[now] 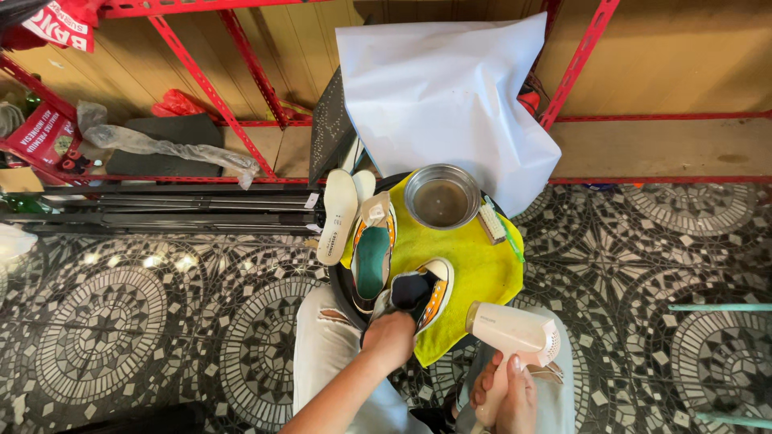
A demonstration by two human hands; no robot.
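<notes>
My left hand (389,337), low in the middle of the frame, has its fingers closed on the heel of a shoe (424,294) with a dark inside and an orange stripe, which lies on the yellow cloth (474,265). My right hand (508,395), at the bottom right of centre, grips the handle of a white hair dryer (515,329), fingers wrapped round it, its nozzle pointing left at the shoe. Just beside it to the upper left lies the second shoe (372,257), teal inside. Left of that rest two white insoles (338,215). Above, on the cloth, stands a metal bowl (441,197) of murky water, with a brush (491,223) at its right.
</notes>
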